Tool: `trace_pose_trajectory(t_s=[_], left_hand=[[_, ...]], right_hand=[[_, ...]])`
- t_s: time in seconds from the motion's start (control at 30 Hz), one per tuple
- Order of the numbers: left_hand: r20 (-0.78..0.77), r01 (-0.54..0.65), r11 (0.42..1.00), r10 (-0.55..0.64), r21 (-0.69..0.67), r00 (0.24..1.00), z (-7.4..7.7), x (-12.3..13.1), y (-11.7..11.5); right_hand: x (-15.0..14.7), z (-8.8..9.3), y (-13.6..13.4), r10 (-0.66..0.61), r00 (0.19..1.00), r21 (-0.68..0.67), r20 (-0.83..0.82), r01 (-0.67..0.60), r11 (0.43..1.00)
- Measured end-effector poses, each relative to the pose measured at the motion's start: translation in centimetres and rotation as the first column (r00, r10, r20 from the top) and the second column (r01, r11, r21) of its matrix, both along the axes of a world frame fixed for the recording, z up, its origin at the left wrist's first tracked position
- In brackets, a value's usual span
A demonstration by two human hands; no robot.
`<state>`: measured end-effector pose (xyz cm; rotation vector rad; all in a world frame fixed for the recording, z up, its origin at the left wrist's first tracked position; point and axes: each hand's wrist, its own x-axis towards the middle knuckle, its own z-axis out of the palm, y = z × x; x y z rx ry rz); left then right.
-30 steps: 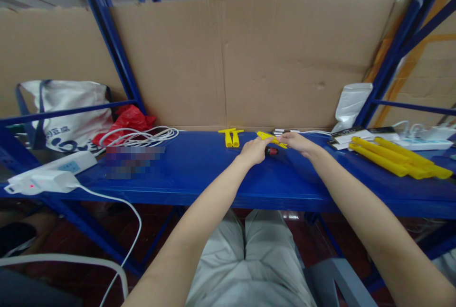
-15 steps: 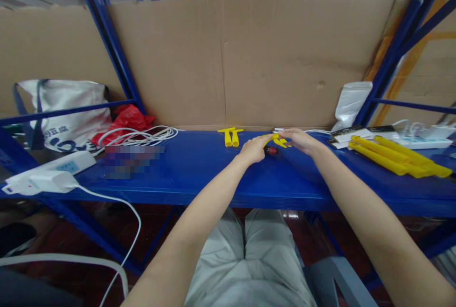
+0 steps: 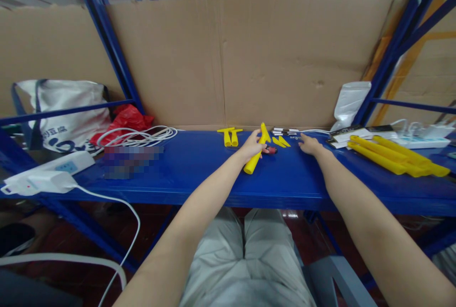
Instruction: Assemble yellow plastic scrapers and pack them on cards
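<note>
My left hand (image 3: 252, 146) is wrapped round a yellow plastic tube (image 3: 252, 162). The tube is tilted, its open round end toward me and a slanted yellow crosspiece at its far end. Just beyond that hand lies a dark red and black tool (image 3: 271, 150), partly hidden. Two small flat yellow pieces (image 3: 281, 141) rest on the blue shelf beside it. My right hand (image 3: 309, 145) is low over the shelf with its fingers apart, close to a few tiny parts (image 3: 295, 137) too small to name. Nothing can be seen in its fingers.
Two yellow T-shaped pieces (image 3: 231, 137) stand near the cardboard wall (image 3: 171, 60). Small white-and-black packs (image 3: 285, 131) lie at the back. Several yellow tubes (image 3: 399, 155) are at the right. White cables (image 3: 142, 136) and a power strip (image 3: 50, 172) occupy the left.
My hands have moved apart. The left now shows the yellow tube upright-slanted with its crosspiece, while the right has let go of the yellow part and shifted right to the tiny parts.
</note>
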<state>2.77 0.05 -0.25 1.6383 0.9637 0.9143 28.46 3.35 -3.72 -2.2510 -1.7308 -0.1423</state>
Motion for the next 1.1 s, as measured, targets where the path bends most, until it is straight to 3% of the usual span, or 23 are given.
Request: trace_pose_trajectory(t_s=[0.5,1.1], left_hand=[[0.015,-0.002,0.997,0.003,-0.071,1.000,0.0,0.0,-0.1],[-0.052,-0.004,0.997,0.000,-0.075,0.999,-0.3,0.0,0.1]], right_hand=[[-2.6,1.2,-1.2,-0.003,0.999,-0.157,0.050,0.011,0.988],[-2.9,1.5,-1.5,0.026,0.995,-0.111,0.096,-0.015,0.994]])
